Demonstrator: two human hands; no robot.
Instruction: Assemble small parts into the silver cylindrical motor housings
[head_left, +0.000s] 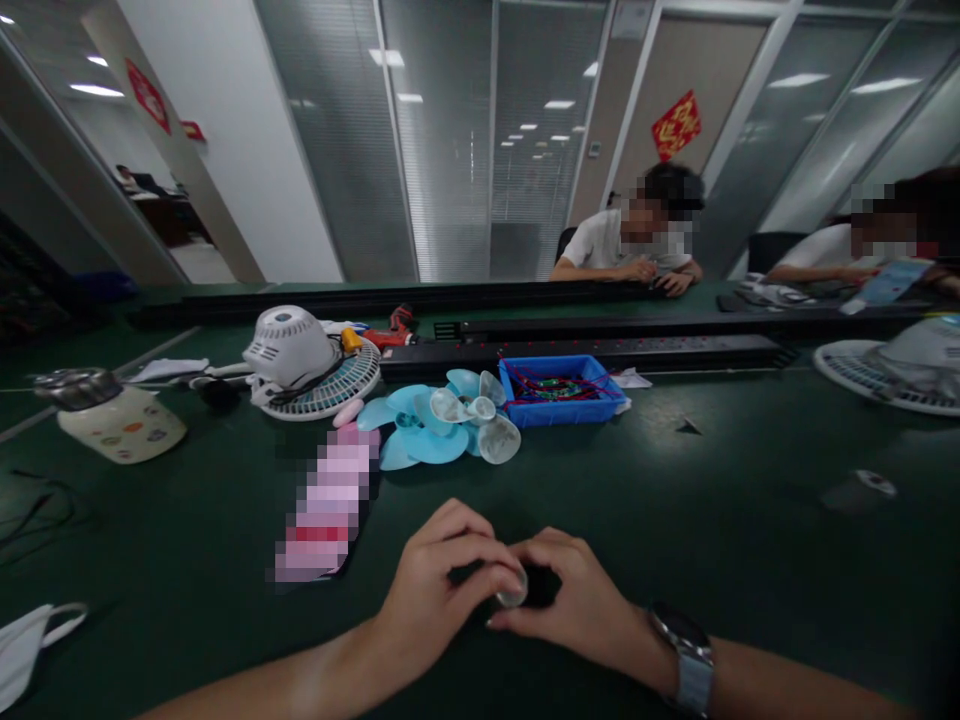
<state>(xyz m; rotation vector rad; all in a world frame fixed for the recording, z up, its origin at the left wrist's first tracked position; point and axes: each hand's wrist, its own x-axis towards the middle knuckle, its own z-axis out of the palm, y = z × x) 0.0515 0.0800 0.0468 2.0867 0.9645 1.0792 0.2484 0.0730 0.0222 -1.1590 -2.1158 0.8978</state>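
My left hand point(439, 585) and my right hand point(574, 600) meet low in the middle of the dark green table point(712, 520). Both have their fingers curled round a small dark part with a pale round clear piece point(513, 592) pinched between them. A watch point(686, 655) sits on my right wrist. Just beyond my hands lie stacked light blue fan blades point(427, 430) and clear ones point(487, 420).
A blue tray point(559, 392) of wired circuit boards stands behind the blades. A white fan motor on its grille point(307, 365) is at the left, a capped jar point(112, 415) further left, a face mask point(30, 640) at the near left edge. Two people sit across behind black power strips point(600, 350).
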